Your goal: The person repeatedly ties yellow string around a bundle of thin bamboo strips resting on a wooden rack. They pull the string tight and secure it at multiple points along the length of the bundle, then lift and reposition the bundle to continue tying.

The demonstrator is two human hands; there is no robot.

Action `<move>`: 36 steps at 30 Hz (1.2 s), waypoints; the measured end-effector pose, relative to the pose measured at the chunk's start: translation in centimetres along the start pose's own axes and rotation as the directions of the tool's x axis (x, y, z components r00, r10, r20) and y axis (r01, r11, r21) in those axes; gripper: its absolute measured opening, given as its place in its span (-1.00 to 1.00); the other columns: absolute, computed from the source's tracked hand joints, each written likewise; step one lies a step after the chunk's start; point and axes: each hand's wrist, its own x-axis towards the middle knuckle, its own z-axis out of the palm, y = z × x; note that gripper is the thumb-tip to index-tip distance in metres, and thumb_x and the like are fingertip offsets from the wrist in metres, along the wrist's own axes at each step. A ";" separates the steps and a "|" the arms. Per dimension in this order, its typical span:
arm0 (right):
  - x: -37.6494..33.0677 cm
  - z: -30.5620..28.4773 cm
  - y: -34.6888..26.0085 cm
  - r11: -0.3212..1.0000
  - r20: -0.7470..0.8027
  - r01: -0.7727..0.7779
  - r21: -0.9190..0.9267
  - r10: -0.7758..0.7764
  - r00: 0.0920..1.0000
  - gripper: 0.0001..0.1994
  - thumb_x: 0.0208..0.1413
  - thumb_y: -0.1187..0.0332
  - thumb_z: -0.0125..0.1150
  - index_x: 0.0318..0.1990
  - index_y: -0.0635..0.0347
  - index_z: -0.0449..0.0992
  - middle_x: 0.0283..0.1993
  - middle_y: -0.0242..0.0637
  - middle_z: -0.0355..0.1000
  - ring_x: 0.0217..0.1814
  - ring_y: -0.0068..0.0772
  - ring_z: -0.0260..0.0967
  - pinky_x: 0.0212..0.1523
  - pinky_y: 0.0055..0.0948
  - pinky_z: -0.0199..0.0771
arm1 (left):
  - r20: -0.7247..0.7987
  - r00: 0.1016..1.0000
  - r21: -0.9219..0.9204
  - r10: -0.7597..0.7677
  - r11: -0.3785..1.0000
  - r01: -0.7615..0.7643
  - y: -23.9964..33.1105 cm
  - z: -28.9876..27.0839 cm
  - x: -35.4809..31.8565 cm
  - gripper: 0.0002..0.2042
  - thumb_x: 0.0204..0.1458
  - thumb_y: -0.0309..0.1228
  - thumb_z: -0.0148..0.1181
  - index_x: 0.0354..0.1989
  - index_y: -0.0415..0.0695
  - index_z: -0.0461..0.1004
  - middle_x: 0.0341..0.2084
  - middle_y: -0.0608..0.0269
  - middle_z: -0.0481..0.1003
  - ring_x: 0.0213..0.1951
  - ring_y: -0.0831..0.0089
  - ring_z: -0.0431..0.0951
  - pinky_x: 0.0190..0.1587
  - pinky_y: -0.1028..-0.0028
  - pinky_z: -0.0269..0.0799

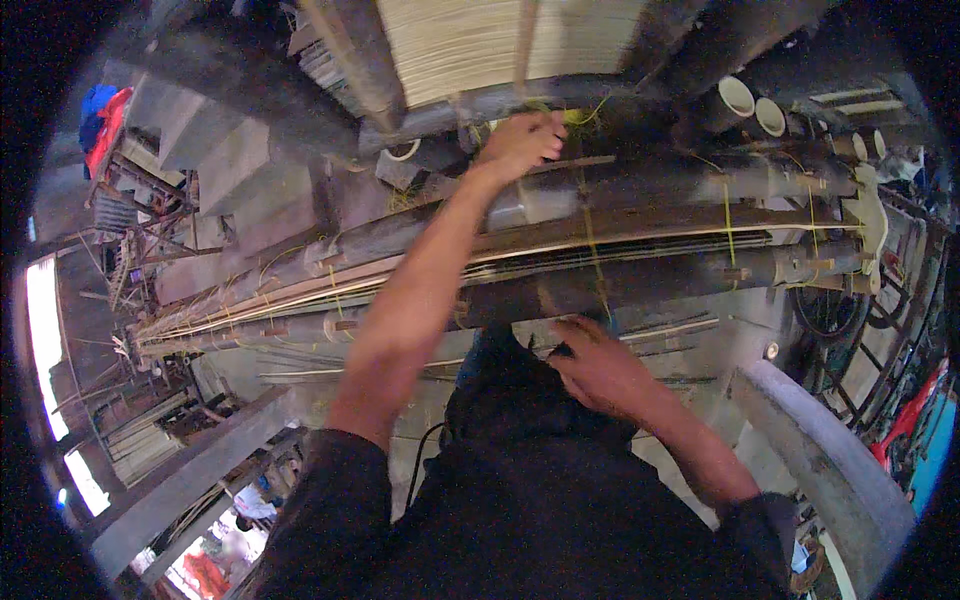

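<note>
My left hand [523,147] reaches far across to the dark far beam [445,118]. Its fingers are curled closed beside yellow string [590,118], and whatever is in them is hidden. Closer to my body, my right hand [603,368] hovers just below the near pole [520,300], its fingers bent but apart, with nothing visible in them. Between the hands runs a bundle of long thin strips [400,270] lying along the poles. Yellow ties [729,225] cross the poles at intervals.
Beyond the far beam stretches a sheet of pale slats [460,50]. White-rimmed pipes [736,97] stick out at upper right, and a pale end bracket [872,228] closes the poles' right end. Grey beams [190,475] flank me; a wheel [828,310] stands at right.
</note>
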 end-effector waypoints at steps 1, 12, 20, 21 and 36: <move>-1.4 -1.3 -1.9 0.999 -0.093 -0.030 0.020 0.032 0.995 -0.66 0.00 0.43 0.10 -0.01 0.15 0.40 0.03 -0.09 0.32 0.03 -0.11 0.30 -0.02 -0.25 0.38 | -0.070 0.994 0.367 0.080 0.929 -0.048 -0.1 -3.7 -1.2 -0.66 0.05 -0.17 0.02 -0.08 -0.05 0.50 -0.23 0.14 0.55 -0.16 0.27 0.53 -0.07 0.38 0.39; 7.9 -1.1 -11.8 0.861 -0.232 -0.330 0.388 0.438 0.869 -0.82 0.06 0.33 0.12 -0.25 0.21 0.54 -0.25 -0.21 0.48 -0.15 -0.32 0.44 -0.14 -0.35 0.43 | -0.058 0.901 0.683 0.429 0.676 -0.278 -3.0 -9.9 -21.0 -0.79 0.05 -0.27 0.05 -0.24 -0.10 0.48 -0.38 0.10 0.54 -0.27 0.12 0.54 -0.26 0.21 0.41; 26.7 -9.3 -11.2 0.942 0.020 0.113 -0.315 -0.113 0.993 -0.76 0.10 0.25 0.04 -0.20 0.22 0.43 -0.28 -0.07 0.40 -0.22 -0.03 0.37 -0.23 -0.15 0.38 | -0.138 0.804 0.862 0.579 0.470 -0.190 -6.2 -5.8 -21.5 -0.90 -0.03 -0.34 0.13 -0.37 -0.02 0.53 -0.47 0.27 0.54 -0.35 0.34 0.54 -0.27 0.33 0.35; 27.3 -9.5 -8.7 0.871 -0.013 -0.010 -0.491 0.005 1.000 -0.76 0.15 0.23 0.02 -0.20 0.22 0.41 -0.35 -0.11 0.40 -0.29 -0.06 0.38 -0.29 -0.19 0.38 | -0.110 0.876 0.894 0.470 0.431 -0.119 -5.1 -5.6 -21.4 -0.89 -0.03 -0.32 0.12 -0.43 -0.02 0.54 -0.53 0.25 0.53 -0.41 0.34 0.54 -0.31 0.35 0.37; 15.1 10.3 -9.4 0.983 0.076 -0.065 0.171 0.052 0.996 -0.79 0.04 0.32 0.01 -0.15 0.04 0.39 -0.40 -0.12 0.45 -0.34 -0.01 0.47 -0.38 -0.08 0.48 | -0.231 0.914 0.162 0.334 0.939 -0.302 3.8 -6.8 -18.5 -0.65 0.18 -0.18 -0.09 -0.38 -0.21 0.48 -0.62 0.16 0.42 -0.47 0.41 0.40 -0.31 0.42 0.31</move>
